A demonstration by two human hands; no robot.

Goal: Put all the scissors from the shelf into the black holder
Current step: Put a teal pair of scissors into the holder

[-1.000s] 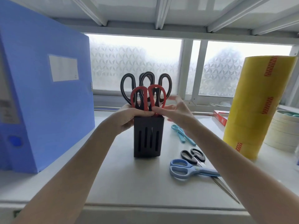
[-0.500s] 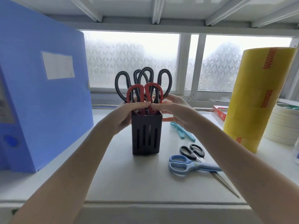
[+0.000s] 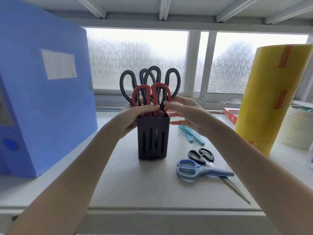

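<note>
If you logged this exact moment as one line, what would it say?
red scissors: in black holder | left hand: steadying holder | right hand: open beside it | on shelf: three scissors

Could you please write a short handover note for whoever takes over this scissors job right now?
Left hand: around the top of the black holder, thumb across the red scissors.
Right hand: open, fingers spread beside the red handles, holding nothing.
Done: red scissors and two black-handled pairs stand in the holder.
Left: three pairs lying on the shelf to the right: teal scissors, small black scissors, blue scissors lying across the black pair's blades.
</note>
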